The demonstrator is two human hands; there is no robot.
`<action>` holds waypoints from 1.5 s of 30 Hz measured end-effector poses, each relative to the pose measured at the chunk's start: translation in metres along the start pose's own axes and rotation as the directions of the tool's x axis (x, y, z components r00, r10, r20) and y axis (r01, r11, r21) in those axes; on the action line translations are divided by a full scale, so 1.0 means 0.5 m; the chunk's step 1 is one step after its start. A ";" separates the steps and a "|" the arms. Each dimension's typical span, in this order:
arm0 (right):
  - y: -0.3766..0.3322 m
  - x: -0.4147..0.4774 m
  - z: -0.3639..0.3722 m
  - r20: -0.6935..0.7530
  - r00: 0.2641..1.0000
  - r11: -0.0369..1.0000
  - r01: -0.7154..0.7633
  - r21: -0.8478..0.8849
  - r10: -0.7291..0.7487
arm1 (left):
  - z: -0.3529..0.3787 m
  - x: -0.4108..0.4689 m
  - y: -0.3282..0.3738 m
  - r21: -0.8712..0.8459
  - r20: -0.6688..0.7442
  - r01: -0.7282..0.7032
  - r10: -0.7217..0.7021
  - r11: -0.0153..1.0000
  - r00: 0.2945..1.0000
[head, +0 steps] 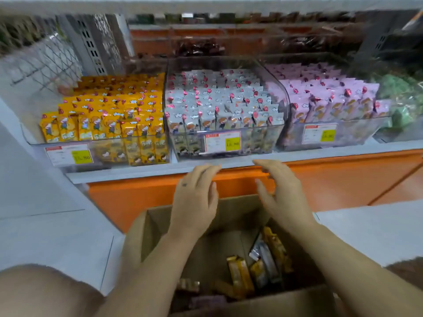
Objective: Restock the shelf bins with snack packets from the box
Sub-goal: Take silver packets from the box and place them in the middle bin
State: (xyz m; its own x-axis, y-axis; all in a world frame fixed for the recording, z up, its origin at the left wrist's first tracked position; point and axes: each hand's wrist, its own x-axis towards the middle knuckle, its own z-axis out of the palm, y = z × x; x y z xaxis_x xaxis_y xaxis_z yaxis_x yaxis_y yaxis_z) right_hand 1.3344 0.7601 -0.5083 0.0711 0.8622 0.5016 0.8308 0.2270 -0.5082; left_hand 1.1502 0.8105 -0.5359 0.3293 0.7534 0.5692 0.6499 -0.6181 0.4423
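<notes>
An open cardboard box (160,227) stands on the floor below me, with several yellow and grey snack packets (263,264) loose at its bottom. My left hand (194,200) and my right hand (281,195) hover above the box, palms facing each other, fingers relaxed, holding nothing. Ahead on the shelf sit three clear bins: a yellow-packet bin (103,154) at left, a grey-packet bin (270,143) in the middle, a pink-packet bin (352,136) at right. All three bins are packed with upright rows.
The shelf's white lip (137,172) and orange front panel (343,179) lie between the bins and the box. Price tags (222,141) hang on the bin fronts. Green packets (398,104) sit far right. My knee (39,291) is at lower left on grey floor tiles.
</notes>
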 end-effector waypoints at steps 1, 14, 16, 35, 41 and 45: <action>0.012 -0.025 0.005 0.054 0.995 0.997 -0.079 0.011 0.078 | 0.020 -0.023 -0.001 -0.031 0.060 0.074 -0.072 0.997 0.996; 0.243 -0.185 0.175 0.578 0.510 0.739 -0.618 -0.269 0.637 | 0.285 -0.156 -0.093 -0.056 0.638 0.519 -0.369 0.853 0.676; 0.263 -0.194 0.185 0.557 0.490 0.714 -0.629 -0.306 0.670 | 0.339 -0.170 -0.098 -0.069 0.716 0.571 -0.358 0.818 0.599; 0.344 -0.244 0.204 0.625 0.224 0.462 -0.852 -0.246 0.747 | 0.546 -0.187 -0.019 0.096 0.949 0.928 -0.315 0.360 0.024; 0.359 -0.250 0.218 0.612 0.269 0.479 -0.853 -0.208 0.744 | 0.550 -0.192 -0.003 0.120 0.930 0.967 -0.366 0.224 -0.031; 0.353 -0.248 0.220 0.622 0.288 0.459 -0.879 -0.131 0.728 | 0.539 -0.197 -0.013 0.067 0.903 0.972 -0.428 0.224 0.036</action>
State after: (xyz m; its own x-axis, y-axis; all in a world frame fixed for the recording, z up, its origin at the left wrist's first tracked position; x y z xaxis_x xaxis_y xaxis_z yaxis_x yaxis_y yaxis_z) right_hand 1.4114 0.7433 -0.7372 0.2817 0.6952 -0.6613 0.3909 -0.7126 -0.5826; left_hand 1.2984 0.8007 -0.7817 0.3528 0.4940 -0.7947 0.5118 0.6091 0.6059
